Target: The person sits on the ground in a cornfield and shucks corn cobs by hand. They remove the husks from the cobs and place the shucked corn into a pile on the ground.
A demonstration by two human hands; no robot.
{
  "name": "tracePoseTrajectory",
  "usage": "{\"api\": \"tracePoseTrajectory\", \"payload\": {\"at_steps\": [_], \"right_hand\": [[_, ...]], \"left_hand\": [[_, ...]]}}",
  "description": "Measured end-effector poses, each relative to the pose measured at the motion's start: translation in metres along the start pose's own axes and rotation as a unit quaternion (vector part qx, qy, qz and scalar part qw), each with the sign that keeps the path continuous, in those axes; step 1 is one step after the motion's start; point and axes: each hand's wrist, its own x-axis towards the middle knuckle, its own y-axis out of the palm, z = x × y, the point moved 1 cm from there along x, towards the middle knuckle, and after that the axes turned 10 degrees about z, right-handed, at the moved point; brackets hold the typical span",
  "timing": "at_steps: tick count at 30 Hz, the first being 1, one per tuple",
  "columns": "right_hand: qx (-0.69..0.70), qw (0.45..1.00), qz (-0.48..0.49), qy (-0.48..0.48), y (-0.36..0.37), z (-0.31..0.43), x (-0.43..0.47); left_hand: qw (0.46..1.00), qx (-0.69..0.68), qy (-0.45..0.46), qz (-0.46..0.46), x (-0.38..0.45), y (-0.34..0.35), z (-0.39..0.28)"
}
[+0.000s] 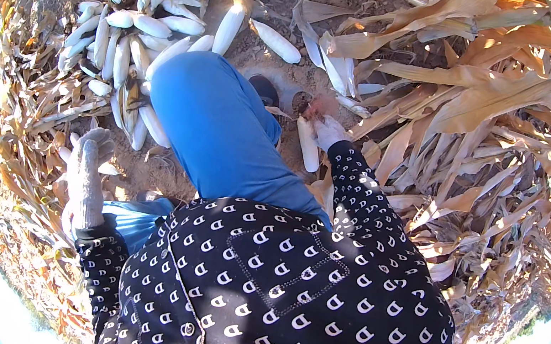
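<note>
My right hand (329, 130), in a pale glove, grips the upper end of a pale husked corn ear (308, 147). Blurred reddish corn silk (323, 105) shows just beyond the fingers. My left hand (88, 169), also gloved, is raised at the left beside my bent knee, its fingers pointing away from me. Pale pieces show behind it, and I cannot tell whether it holds any of them. Ahead of the left hand lies a heap of whitish corn ears (121, 61). A single ear (276, 41) rests on the soil between the heap and the stalks.
Dry corn stalks and leaves (462, 88) spread over the right side, close to my right arm. Leaf litter (17, 131) covers the ground at the left. My knee in blue trousers (210, 107) stands between my hands, with a dark shoe (265, 89) beyond it on bare soil (290, 77).
</note>
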Motion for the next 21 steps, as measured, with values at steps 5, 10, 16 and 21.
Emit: {"api": "tracePoseTrajectory", "payload": {"at_steps": [5,10,16,21], "right_hand": [[-0.034,0.994,0.009,0.107,0.035,-0.066,0.008],[-0.318,0.924,0.212,0.022,0.024,-0.019,0.005],[-0.253,0.933,0.184,0.177,0.02,0.038,-0.027],[-0.309,0.907,0.2,0.207,0.023,0.03,-0.02]], "left_hand": [[0.998,0.0,-0.064,-0.008,-0.011,0.005,0.002],[0.997,-0.033,-0.072,-0.022,-0.036,0.009,0.018],[0.984,0.079,-0.08,0.136,-0.039,0.029,-0.006],[0.97,0.074,-0.126,0.193,-0.08,0.065,0.016]]}}
